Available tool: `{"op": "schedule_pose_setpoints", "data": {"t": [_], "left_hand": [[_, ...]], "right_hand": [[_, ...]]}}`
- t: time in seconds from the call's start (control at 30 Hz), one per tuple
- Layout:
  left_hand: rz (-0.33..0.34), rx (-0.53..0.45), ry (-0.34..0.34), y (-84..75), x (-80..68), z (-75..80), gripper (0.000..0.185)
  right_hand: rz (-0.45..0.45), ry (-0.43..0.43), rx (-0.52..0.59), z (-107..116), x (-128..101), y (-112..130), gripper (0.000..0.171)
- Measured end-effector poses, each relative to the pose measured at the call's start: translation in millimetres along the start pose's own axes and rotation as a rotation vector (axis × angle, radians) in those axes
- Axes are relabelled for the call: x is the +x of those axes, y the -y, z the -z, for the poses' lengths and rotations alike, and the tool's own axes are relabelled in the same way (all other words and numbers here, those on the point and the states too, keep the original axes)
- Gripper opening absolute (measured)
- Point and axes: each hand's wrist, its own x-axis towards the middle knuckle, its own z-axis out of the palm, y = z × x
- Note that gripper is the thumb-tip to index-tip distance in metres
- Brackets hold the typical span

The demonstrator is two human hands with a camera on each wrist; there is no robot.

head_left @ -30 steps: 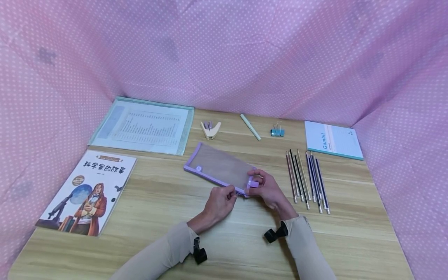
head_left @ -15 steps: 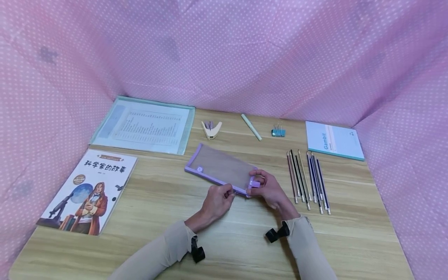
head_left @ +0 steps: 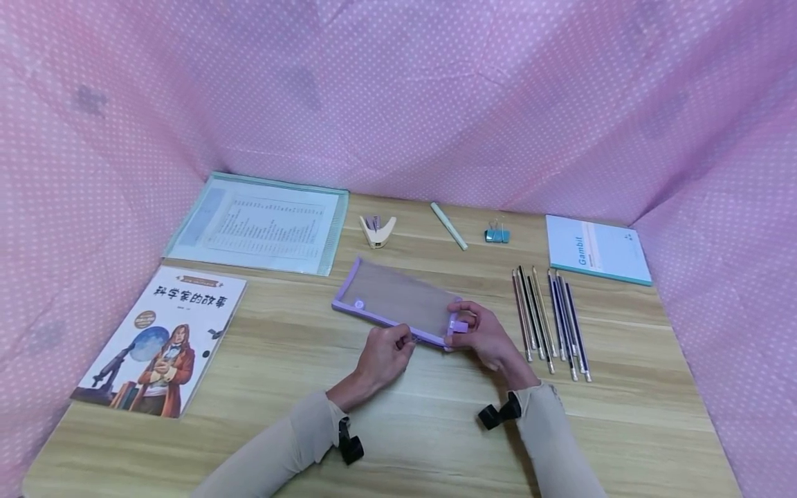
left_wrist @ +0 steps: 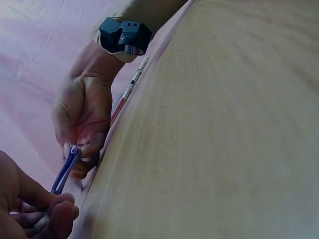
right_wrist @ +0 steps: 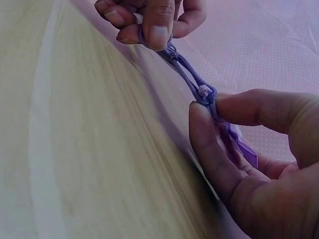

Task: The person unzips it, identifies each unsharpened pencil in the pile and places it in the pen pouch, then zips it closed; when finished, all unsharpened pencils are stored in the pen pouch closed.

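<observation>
A flat purple-edged mesh pencil pouch lies on the wooden table in the middle. My left hand pinches its near zipper edge between thumb and fingers. My right hand pinches the pouch's right corner by the purple tab, thumb and forefinger closed on the zipper end. In the left wrist view the pouch edge runs between both hands, lifted slightly off the table.
Several pencils lie in a row to the right of my right hand. A notebook, binder clip, pen and staple remover lie at the back. A document folder and a book lie on the left.
Both hands stay pinching the pouch's near edge. My left hand's pinch has shifted slightly left along the zipper edge, away from the right hand.
</observation>
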Motion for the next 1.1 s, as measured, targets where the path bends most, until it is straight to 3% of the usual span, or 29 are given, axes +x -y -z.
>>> {"op": "schedule_pose_setpoints", "data": {"t": [0.57,0.8,1.1], "left_hand": [[0.001,0.015,0.002,3.0,3.0,5.5,0.013],[0.046,0.008,-0.010,4.2,3.6,7.1,0.013],[0.054,0.006,-0.008,7.2,5.0,11.1,0.012]], "right_hand": [[0.020,0.010,0.023,10.2,-0.8,-0.5,0.063],[0.020,-0.012,0.032,12.5,-0.8,-0.1,0.063],[0.012,-0.009,0.026,14.5,-1.4,1.4,0.066]]}}
